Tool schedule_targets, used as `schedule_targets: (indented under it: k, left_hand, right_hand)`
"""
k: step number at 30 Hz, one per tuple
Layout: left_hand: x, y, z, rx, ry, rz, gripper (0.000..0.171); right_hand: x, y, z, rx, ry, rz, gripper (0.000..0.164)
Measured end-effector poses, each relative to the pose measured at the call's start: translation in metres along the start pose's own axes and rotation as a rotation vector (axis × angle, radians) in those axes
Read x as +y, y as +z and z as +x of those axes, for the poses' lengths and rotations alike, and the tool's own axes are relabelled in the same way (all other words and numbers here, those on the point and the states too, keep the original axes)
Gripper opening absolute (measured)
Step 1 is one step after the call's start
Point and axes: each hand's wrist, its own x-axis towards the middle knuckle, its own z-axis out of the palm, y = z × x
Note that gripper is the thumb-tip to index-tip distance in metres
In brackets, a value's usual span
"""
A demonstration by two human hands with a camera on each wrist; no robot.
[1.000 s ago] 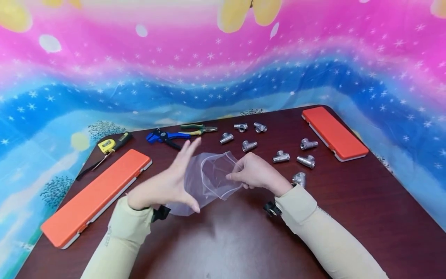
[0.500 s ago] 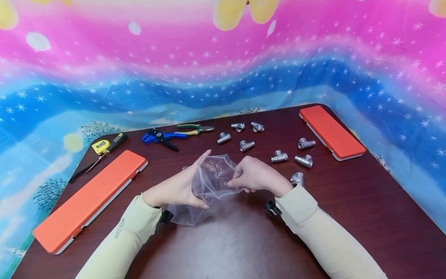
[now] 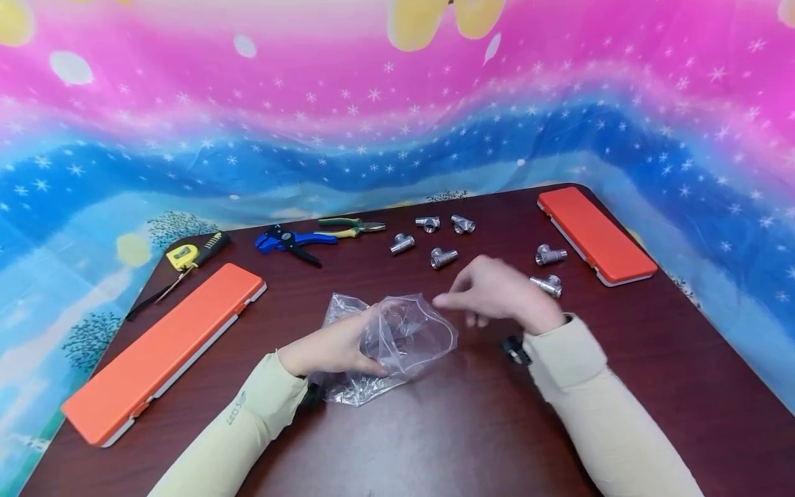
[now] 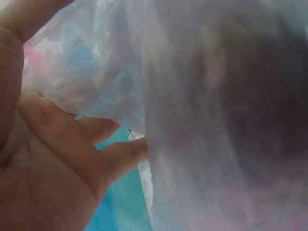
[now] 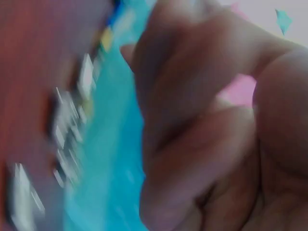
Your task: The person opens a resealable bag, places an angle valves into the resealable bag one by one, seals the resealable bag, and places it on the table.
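Note:
In the head view my left hand [image 3: 338, 343] holds a clear plastic bag [image 3: 422, 342], its thumb in front and the other fingers mostly hidden by the film. The bag's mouth gapes to the right. The left wrist view shows the film of the bag [image 4: 192, 106] lying between thumb and fingers of the left hand [image 4: 57, 144]. Just right of the bag mouth, my right hand [image 3: 497, 295] is apart from it, blurred, fingers loosely bent around nothing. Beyond it lie several metal tee pipe fittings [image 3: 444, 258]; the hand and sleeve cover part of this area.
A long orange case [image 3: 168, 352] lies at the left and another orange case [image 3: 596, 235] at the far right. Along the back edge are a yellow tape measure [image 3: 182, 257], a blue wire stripper [image 3: 290, 241] and pliers [image 3: 340, 233]. A patterned cloth hangs behind the table.
My right hand has let go of the bag's rim and moved right, toward the fittings. The left hand has come in around the bag and shifted right with it.

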Motion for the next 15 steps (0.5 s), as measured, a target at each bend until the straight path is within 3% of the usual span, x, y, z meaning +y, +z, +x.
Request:
schedule_targets:
  k: [3,6,10,15]
  left_hand:
    - [0.0,0.002,-0.004,0.008,-0.029,0.039,0.105]
    - [-0.001,0.003,-0.007,0.002,-0.028,0.033,0.104]
    - [-0.002,0.003,-0.008,-0.009,-0.008,0.015,0.104]
    - [-0.005,0.001,-0.01,-0.009,-0.001,0.01,0.105]
  right_hand:
    - [0.013,-0.026,-0.012,0.14,0.002,-0.041,0.029]
    - [0.034,-0.04,-0.026,0.218,-0.013,-0.108,0.031]
    - [0.071,-0.04,-0.041,0.185,-0.052,-0.264,0.045]
    - [0.106,-0.021,-0.052,0.098,-0.086,-0.39,0.07]
